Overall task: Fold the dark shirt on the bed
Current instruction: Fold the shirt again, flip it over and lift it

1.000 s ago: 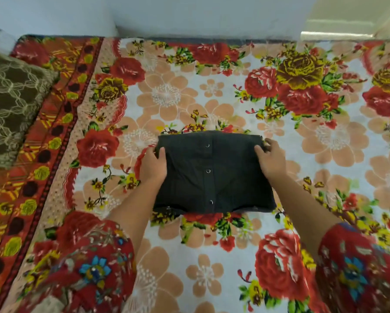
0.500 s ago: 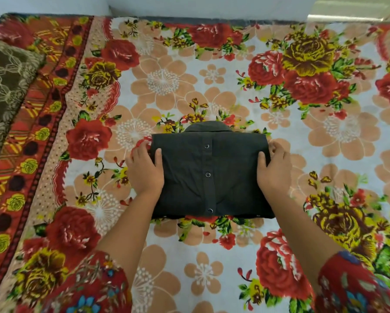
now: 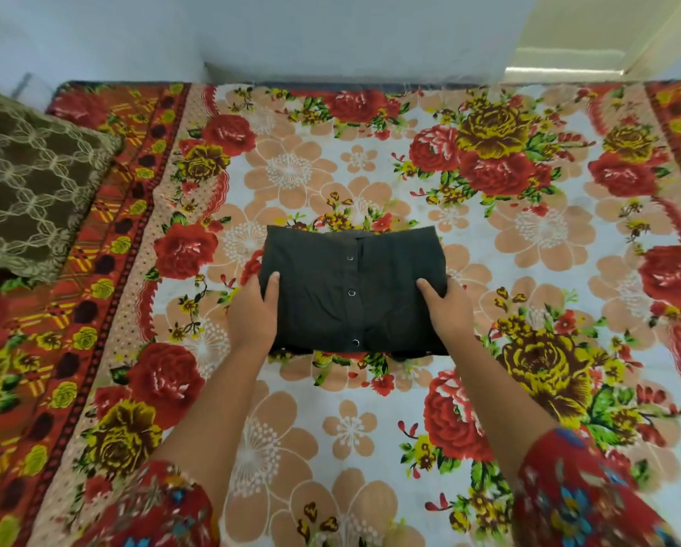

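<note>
The dark shirt (image 3: 350, 294) lies in the middle of the bed (image 3: 528, 250), folded into a compact, roughly square packet with its button strip running near to far down the centre. Its far edge is slightly wavy and its near edge shows stacked layers.

The left hand (image 3: 252, 313) grips the shirt's left edge and the right hand (image 3: 447, 309) grips its right edge. Each thumb is pressed on top and the other fingers are curled under the cloth, mostly hidden.

Flowered sheet shows on every side of the shirt. The bed's far edge meets a pale wall (image 3: 331, 33). A brown cushion (image 3: 35, 191) with a pale lattice pattern sits at the far left, well apart from the shirt, beyond the sheet's red-and-yellow border.

The shirt cloth is matte and softly creased, with small round snaps (image 3: 351, 292).
</note>
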